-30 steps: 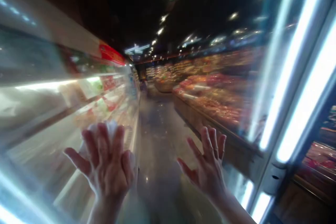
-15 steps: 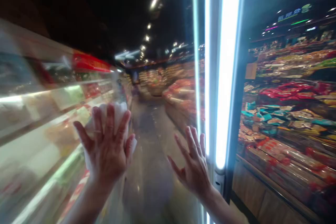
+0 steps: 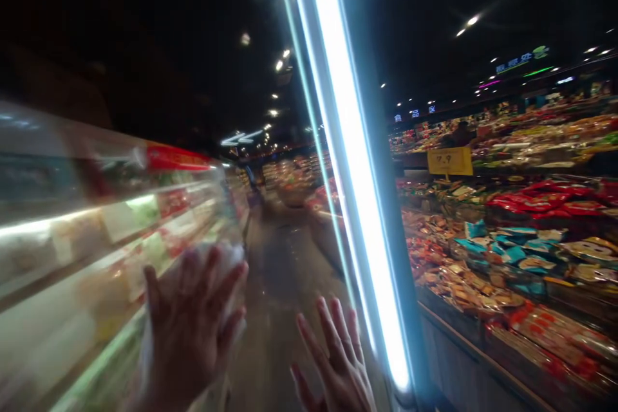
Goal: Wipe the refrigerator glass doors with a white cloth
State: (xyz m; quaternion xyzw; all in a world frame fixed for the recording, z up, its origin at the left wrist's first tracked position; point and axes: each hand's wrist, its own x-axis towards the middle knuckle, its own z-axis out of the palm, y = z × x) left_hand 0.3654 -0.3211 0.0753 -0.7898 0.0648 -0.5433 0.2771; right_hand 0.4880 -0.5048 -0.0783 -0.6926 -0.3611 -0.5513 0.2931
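My left hand [image 3: 190, 325] is raised with fingers spread, pressing a crumpled white cloth [image 3: 226, 257] flat against the pane of a glass door. My right hand [image 3: 335, 360] is also spread open, flat on the glass near the door's lit edge [image 3: 360, 206]. That edge is a bright white light strip in a dark frame, slanting down the middle of the view. Both hands sit low in the view and are partly cut off at the bottom.
Through the glass on the left run lit chilled shelves [image 3: 111, 225] with packaged goods. An aisle floor [image 3: 280, 283] leads away ahead. On the right, open bins [image 3: 506, 251] hold several wrapped snacks, with a yellow price sign [image 3: 450, 161] above.
The door's lit edge has swung from the far right towards the middle. Both hands stay flat on the glass and now sit lower in view. The right-hand bins are now unobstructed.
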